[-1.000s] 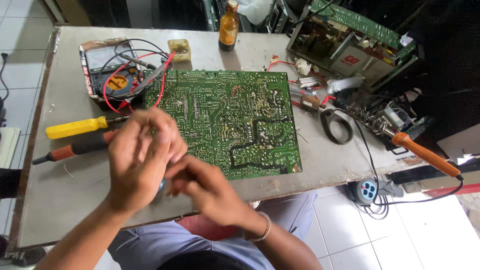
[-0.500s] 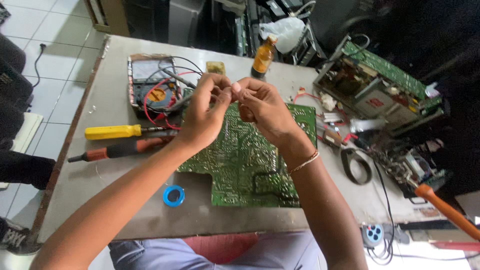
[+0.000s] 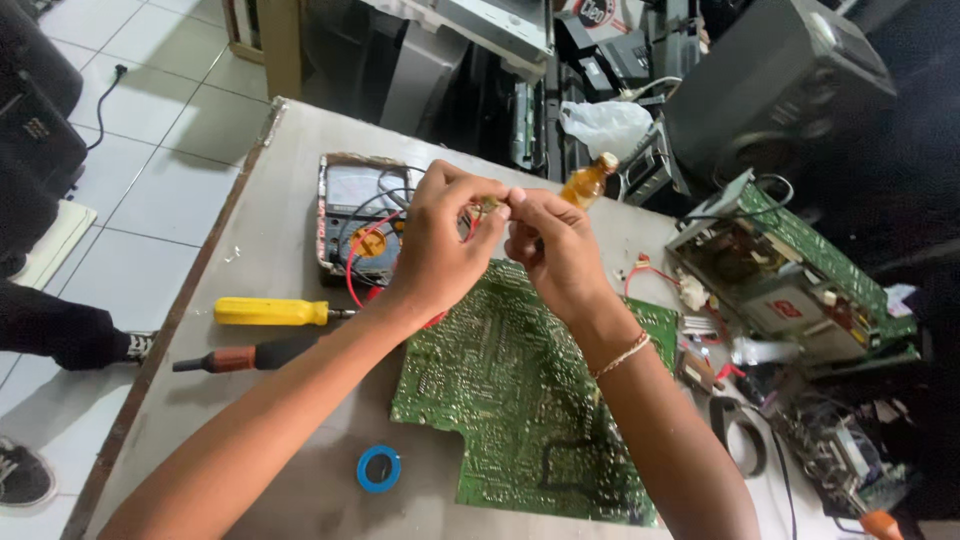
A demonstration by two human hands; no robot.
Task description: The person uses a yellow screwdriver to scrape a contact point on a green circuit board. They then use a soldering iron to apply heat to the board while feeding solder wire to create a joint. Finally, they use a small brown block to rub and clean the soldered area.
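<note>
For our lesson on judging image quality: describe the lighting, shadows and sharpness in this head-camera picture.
Head view: soft, even daylight on the grey table; faint shadows under the arms across the green circuit board; the background shelves fall dark; the left hand and right hand are fairly sharp, yet the small part they pinch is too tiny to identify; wide-angle lens tilts the table edges.

Quick count of what's on the worktop [image 3: 270,210]: two hands, left hand [image 3: 435,245] and right hand [image 3: 555,250], both mid-frame. One big green circuit board [image 3: 500,400] lying flat, plus one more board assembly [image 3: 790,270] at the right. Two screwdrivers at the left: yellow-handled one [image 3: 270,312] and a black-and-orange one [image 3: 245,356]. One multimeter [image 3: 355,205], one blue tape roll [image 3: 379,467], one amber bottle [image 3: 585,182].
</note>
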